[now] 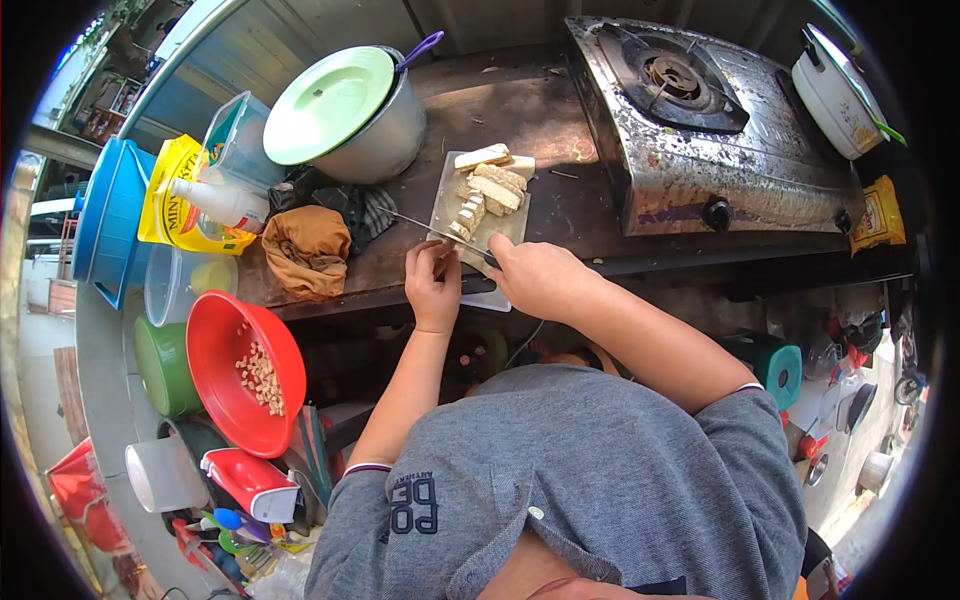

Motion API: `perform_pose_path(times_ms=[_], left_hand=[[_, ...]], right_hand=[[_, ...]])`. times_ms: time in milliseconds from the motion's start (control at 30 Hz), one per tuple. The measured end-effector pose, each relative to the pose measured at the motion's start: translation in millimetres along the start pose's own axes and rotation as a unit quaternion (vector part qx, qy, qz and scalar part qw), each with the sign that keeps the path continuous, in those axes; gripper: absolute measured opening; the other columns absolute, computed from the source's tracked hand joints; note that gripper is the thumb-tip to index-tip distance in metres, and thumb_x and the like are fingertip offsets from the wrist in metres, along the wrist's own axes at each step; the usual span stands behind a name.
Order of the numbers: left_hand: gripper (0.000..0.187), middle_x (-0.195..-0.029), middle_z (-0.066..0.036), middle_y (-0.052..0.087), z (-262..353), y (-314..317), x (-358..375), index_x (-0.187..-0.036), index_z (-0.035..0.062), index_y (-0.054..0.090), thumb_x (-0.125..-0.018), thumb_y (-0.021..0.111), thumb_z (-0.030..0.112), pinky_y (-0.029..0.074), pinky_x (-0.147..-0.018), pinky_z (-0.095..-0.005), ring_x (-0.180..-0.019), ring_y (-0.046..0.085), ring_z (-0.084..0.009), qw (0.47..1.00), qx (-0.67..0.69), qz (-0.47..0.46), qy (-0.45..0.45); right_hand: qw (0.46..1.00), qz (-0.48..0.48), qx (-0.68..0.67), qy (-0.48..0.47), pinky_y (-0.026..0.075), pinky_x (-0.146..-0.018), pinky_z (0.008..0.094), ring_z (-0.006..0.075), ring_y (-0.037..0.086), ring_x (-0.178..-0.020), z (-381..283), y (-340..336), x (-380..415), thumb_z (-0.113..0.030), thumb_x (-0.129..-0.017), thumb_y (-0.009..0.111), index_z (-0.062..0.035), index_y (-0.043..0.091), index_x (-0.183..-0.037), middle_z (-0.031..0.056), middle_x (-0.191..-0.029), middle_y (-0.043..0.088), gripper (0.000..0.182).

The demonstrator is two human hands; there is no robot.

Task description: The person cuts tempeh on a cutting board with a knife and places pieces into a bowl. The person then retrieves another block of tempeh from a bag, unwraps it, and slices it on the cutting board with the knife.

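Observation:
A pale cutting board [511,228] lies at the counter's front edge, with several thick slices of what looks like tempeh [497,187] piled on it. A smaller cut strip of tempeh [467,215] rests near the knife. My right hand [540,280] is wrapped round the handle of a knife [432,229], whose thin blade points to the left across the board. My left hand [434,285] has its fingers bent and pressed together at the board's near left edge, on the tempeh just beside the blade; the fingers partly hide what they pinch.
A red bowl [290,330] with small pale cubes stands at lower left. Behind my left hand are a crumpled brown cloth [306,250], a yellow pouch [180,200] and a pot [397,135] with a green plate [330,105] on top. A gas stove [720,150] stands at right.

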State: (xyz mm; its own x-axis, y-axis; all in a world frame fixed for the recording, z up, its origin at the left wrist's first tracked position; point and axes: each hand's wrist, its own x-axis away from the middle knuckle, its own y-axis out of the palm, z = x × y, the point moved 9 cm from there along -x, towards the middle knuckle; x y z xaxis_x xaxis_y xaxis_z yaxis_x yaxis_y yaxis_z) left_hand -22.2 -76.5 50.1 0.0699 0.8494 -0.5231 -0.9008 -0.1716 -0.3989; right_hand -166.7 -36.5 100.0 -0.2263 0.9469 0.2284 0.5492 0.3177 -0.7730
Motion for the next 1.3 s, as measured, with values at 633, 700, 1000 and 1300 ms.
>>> perform_pose_path(times_ms=[633,700,1000,1300], left_hand=[[0.01,-0.087,-0.01,0.057,-3.5,1.8,-1.6,-0.087,0.0022,0.06,-0.081,0.067,0.0,0.049,-0.061,-0.03,-0.069,0.06,-0.0224,0.998,-0.053,-0.034,0.029],[0.011,-0.088,-0.01,0.056,-3.5,0.2,-0.6,-0.088,0.0026,0.059,-0.081,0.066,-0.001,0.048,-0.061,-0.0314,-0.071,0.059,-0.0238,0.998,-0.046,-0.023,0.029],[0.025,-0.104,-0.012,0.051,-1.4,6.8,-2.0,-0.098,0.0014,0.053,-0.078,0.068,-0.004,0.056,-0.072,-0.0279,-0.086,0.061,-0.0207,0.998,0.017,-0.056,-0.023],[0.037,-0.112,-0.01,0.049,-41.7,8.4,4.6,-0.113,0.001,0.049,-0.079,0.06,-0.01,0.052,-0.084,-0.0291,-0.099,0.06,-0.0184,0.977,0.165,-0.046,-0.128]], right_hand=[[0.997,-0.055,0.051,0.002,0.051,-0.071,0.0498,0.0419,0.065,-0.081,1.7,11.1,-21.6,-0.021,-0.091,0.052,0.0024,0.047,-0.101,0.0256,-0.084,0.066,0.026],[0.998,-0.057,0.036,0.009,0.052,-0.071,0.0486,0.0403,0.066,-0.083,10.3,17.0,-19.5,-0.019,-0.09,0.053,0.0023,0.049,-0.101,0.0244,-0.087,0.067,0.025],[0.999,-0.022,-0.008,0.033,0.048,-0.072,0.0549,0.0474,0.062,-0.081,36.3,37.8,-15.9,-0.028,-0.093,0.051,0.0018,0.043,-0.103,0.0287,-0.081,0.064,0.032],[0.971,-0.062,-0.216,0.076,0.051,-0.048,0.0384,0.0264,0.061,-0.048,51.5,32.0,-11.8,-0.033,-0.093,0.053,0.0012,0.045,-0.107,0.0198,-0.07,0.063,0.038]])
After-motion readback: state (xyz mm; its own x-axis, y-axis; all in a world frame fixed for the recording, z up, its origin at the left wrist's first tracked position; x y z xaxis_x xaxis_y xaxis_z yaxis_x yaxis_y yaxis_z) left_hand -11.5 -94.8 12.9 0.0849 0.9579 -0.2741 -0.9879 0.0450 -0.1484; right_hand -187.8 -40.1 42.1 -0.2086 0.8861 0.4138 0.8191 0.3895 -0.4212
